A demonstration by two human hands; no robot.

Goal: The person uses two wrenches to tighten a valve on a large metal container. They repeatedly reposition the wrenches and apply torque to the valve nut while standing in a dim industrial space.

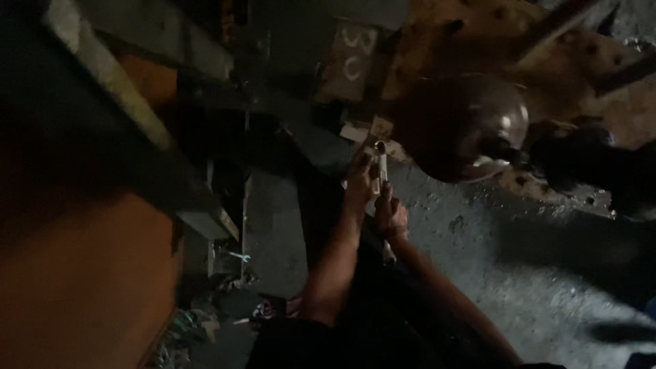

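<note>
- Dim workshop floor [547, 273], grey and gritty, lies under me; dark metal framing and an orange panel [82, 287] fill the left side, and rusty perforated plates [588, 61] lie at the top right.
- Both my hands are on a slim metal wrench [383, 198], which runs from near a dark rounded metal part [465, 130] down toward me; its lower end [389, 258] sticks out below my right hand.
- My left hand [360, 179] sits at the upper end of the wrench, fingers curled about it as far as I can tell; the light is too poor to say how tight that grip is.
- My right hand [391, 217] is wrapped round the shaft lower down, grip pressed together on it.
- As to progress, I judge the work to be mid-way: the tool's head is set against something at the foot of the rounded part, but whether a fastener there is loose or tight is hidden in shadow.
- Containers: I see none clearly. Small bits and scraps [205, 321] lie loose on the floor at the lower left, in no box or tray that I can make out.
</note>
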